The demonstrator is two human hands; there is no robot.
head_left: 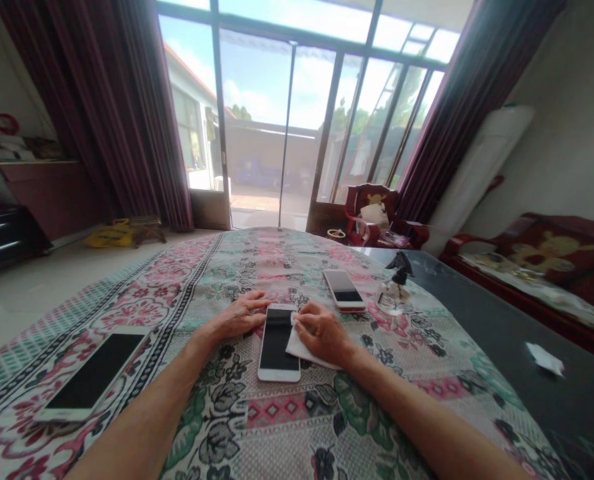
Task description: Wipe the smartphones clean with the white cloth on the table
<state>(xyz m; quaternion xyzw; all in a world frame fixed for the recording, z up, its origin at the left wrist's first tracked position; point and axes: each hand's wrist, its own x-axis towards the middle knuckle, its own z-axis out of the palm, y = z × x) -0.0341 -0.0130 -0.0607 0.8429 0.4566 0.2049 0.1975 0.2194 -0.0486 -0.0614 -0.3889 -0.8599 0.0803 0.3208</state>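
Note:
A white smartphone point(279, 340) with a dark screen lies face up on the patterned tablecloth between my hands. My left hand point(239, 315) rests at its upper left edge, fingers stretched out and touching the side. Bunched in the closed fingers of my right hand point(321, 333) is a white tissue point(298, 347), pressed on the phone's upper right edge. Part of the tissue hangs out below that hand, over the cloth. Beyond my right hand lie a second phone point(344, 288), apparently stacked on something red, and a clear spray bottle point(393, 293) with a black nozzle.
Another white phone point(97, 373) lies at the left on the tablecloth point(367, 413). A crumpled white tissue point(545, 359) is on the dark table surface point(507, 320) at the right. Behind stand a red wooden chair point(371, 200), a sofa point(567, 253) and glass doors point(281, 133).

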